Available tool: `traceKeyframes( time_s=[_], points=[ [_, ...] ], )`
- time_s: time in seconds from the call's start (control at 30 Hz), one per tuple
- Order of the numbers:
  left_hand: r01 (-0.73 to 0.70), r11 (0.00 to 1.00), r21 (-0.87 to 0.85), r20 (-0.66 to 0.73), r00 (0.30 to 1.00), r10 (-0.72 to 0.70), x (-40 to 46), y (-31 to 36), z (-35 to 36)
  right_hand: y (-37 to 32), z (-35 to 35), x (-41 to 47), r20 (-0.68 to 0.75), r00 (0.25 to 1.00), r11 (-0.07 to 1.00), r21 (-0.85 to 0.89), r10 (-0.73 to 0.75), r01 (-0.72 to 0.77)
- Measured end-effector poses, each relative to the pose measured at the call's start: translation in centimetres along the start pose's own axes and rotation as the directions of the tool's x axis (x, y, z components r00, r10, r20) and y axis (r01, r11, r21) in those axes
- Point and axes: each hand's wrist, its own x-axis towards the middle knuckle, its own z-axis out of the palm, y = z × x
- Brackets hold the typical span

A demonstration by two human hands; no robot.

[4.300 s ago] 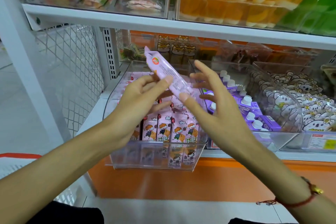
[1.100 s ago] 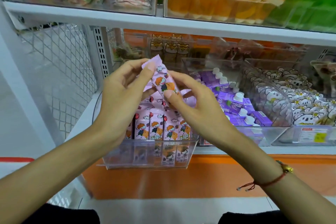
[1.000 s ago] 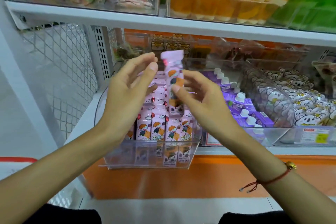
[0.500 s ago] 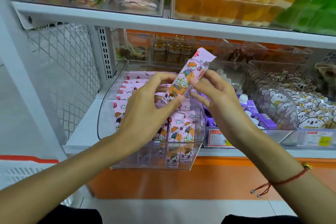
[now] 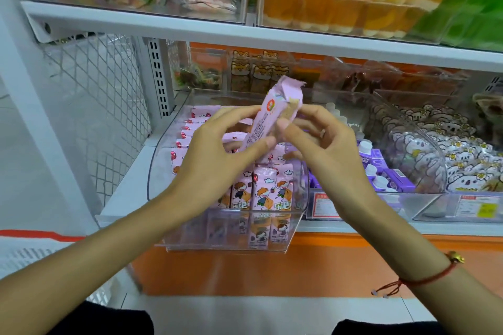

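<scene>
A pink snack packet (image 5: 265,117) hangs tilted above the clear bin (image 5: 226,228) of its kind, at the left end of the lower shelf (image 5: 122,193). We see both hands on it. The left hand (image 5: 215,160) pinches the lower half between thumb and fingertips, and the right hand (image 5: 324,144) pinches the right edge higher up, its spare fingers loosely spread.

The fine-print side faces us, which we take as the reason for the lift and the tilt: held so, the label can be read, with two hands steadying a light, slippery wrapper.

In the bin the other packets (image 5: 261,193) stand upright in rows, cartoon fronts toward the aisle, where a shopper can see them and draw one from the near row. Just right of the bin are purple cartons (image 5: 381,163), and farther right koala-print packets (image 5: 462,160). A red cord bracelet (image 5: 432,276) circles the right wrist.

We judge the packet is under inspection, bound either back into the bin or away from it.
</scene>
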Motion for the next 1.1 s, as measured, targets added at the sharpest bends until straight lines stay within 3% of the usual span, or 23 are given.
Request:
traceKeyframes(
  time_s=[0.1,0.23,0.37,0.5,0.63,0.73,0.97,1.1],
  points=[
    [0.198,0.970,-0.141,0.109,0.977,-0.183,0.4,0.7,-0.6,-0.3,-0.2,0.2,-0.009,0.997,0.997,0.007,0.076,-0.076],
    [0.499,0.840,-0.212,0.302,0.851,-0.429,0.4,1.0,-0.7,-0.1,-0.2,0.5,-0.018,0.984,0.984,0.018,0.178,-0.178],
    [0.559,0.797,-0.228,0.299,0.820,-0.489,0.5,1.0,-0.4,0.0,-0.1,0.5,-0.016,0.983,0.983,0.019,0.182,-0.182],
    [0.487,0.844,-0.225,0.329,0.853,-0.404,0.3,1.2,-0.6,0.1,-0.3,0.5,0.009,0.993,0.993,0.000,0.120,-0.120],
    [0.246,0.950,-0.190,0.208,0.956,-0.206,0.4,1.1,-0.9,-0.3,-0.8,0.3,0.135,0.987,0.993,-0.060,-0.091,0.100],
    [0.103,0.979,-0.177,0.168,0.983,-0.073,0.5,1.2,-1.0,-0.2,-0.9,0.1,0.169,0.967,0.972,-0.107,-0.190,0.210],
    [0.074,0.979,-0.190,0.172,0.984,-0.041,0.5,0.9,-0.9,-0.3,-0.7,0.0,0.121,0.972,0.970,-0.113,-0.200,0.213],
    [0.006,0.998,-0.063,0.000,1.000,-0.006,0.4,0.7,-0.8,-0.6,-0.5,0.0,0.022,0.975,0.966,-0.130,-0.220,0.221]
  ],
)
